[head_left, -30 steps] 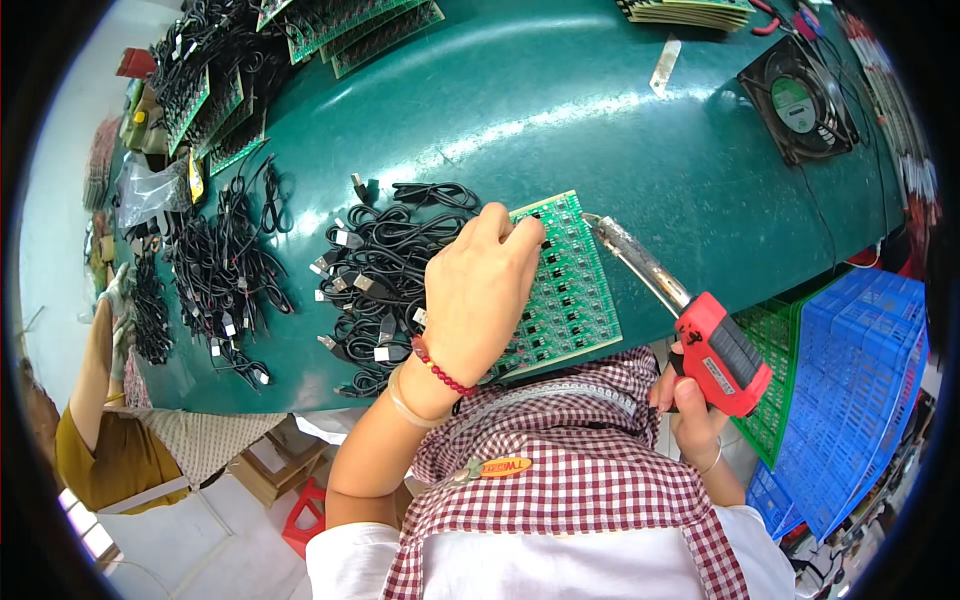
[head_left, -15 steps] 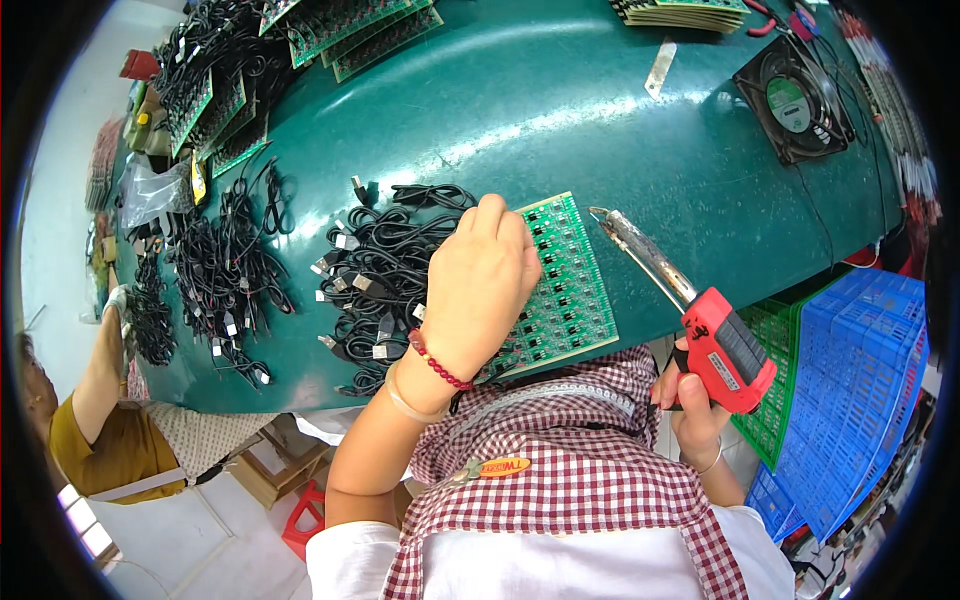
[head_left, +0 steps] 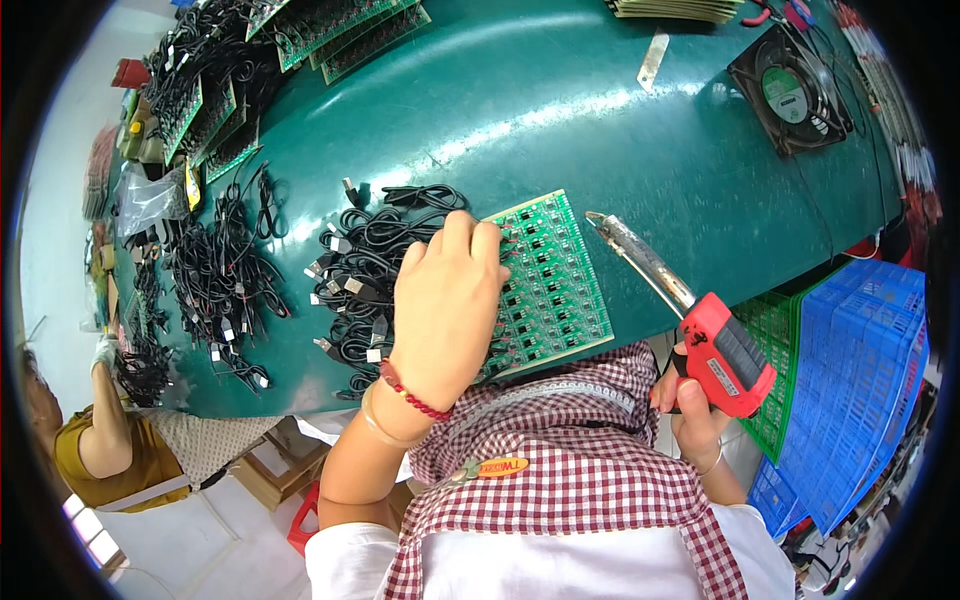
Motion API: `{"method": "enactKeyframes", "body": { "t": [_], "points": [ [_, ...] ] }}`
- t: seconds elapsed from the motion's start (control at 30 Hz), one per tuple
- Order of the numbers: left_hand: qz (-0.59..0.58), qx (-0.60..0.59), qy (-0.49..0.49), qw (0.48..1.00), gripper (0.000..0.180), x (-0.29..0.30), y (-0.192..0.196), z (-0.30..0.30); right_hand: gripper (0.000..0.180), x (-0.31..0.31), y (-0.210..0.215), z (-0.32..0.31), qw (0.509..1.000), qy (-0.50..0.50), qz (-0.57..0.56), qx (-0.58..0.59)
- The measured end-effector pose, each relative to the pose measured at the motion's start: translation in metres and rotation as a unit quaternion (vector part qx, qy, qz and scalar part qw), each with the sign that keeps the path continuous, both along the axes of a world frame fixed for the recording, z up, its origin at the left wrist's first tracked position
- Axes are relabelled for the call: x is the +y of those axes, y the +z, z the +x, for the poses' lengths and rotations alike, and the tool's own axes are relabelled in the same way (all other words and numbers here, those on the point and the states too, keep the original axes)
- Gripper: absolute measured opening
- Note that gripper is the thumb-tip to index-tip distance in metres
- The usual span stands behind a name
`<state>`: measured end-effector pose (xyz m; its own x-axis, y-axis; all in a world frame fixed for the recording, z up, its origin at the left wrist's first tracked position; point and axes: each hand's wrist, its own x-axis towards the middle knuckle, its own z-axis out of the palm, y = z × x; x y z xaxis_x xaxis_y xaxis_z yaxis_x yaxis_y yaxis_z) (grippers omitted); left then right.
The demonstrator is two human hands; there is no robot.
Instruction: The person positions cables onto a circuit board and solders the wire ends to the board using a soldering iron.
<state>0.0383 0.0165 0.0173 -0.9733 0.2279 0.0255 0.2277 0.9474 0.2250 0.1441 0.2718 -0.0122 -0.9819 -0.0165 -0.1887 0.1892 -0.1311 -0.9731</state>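
My left hand (head_left: 450, 295) is over the left edge of a green circuit board panel (head_left: 555, 280), its fingers bent and drawn together. Their tips are hidden, so what they hold, if anything, does not show. Short thin wires show at the board's left edge beside these fingers. A heap of black USB cables (head_left: 365, 270) lies just left of the panel, partly under the hand. In my right hand (head_left: 692, 405) is the grip of a red soldering gun (head_left: 725, 355). Its metal tip points up and left, close to the panel's right edge without visibly touching it.
More black cables (head_left: 225, 270) lie to the left, with stacked circuit boards (head_left: 340, 40) behind. A fan (head_left: 790, 95) and metal strip (head_left: 653, 60) occupy the far right. Blue baskets (head_left: 860, 370) stand at right. A co-worker's arm (head_left: 105, 420) reaches in at left.
My left hand has shifted left and slightly down, uncovering more of the panel's left side. The soldering gun stays nearly in place. The co-worker's hand has lowered.
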Motion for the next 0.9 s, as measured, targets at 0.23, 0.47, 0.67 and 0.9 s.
{"method": "enactKeyframes", "body": {
  "t": [0.23, 0.47, 0.67, 0.9],
  "points": [
    [0.028, 0.058, -0.022, 0.998, 0.007, 0.0, -0.008, -0.001, 0.046, 0.007, -0.007, 0.014, 0.991, 0.12, 0.034, -0.044],
    [0.092, 0.054, -0.036, 0.994, 0.016, 0.001, -0.021, -0.007, 0.041, 0.005, -0.011, 0.02, 0.984, 0.165, 0.035, -0.048],
    [0.101, 0.049, -0.016, 0.994, 0.019, 0.003, -0.024, -0.005, 0.037, 0.001, -0.016, 0.019, 0.986, 0.161, 0.027, -0.04],
    [0.101, 0.052, -0.01, 0.994, 0.019, 0.005, -0.026, -0.003, 0.031, 0.002, -0.019, 0.016, 0.979, 0.197, 0.057, -0.006]
  ]
}}
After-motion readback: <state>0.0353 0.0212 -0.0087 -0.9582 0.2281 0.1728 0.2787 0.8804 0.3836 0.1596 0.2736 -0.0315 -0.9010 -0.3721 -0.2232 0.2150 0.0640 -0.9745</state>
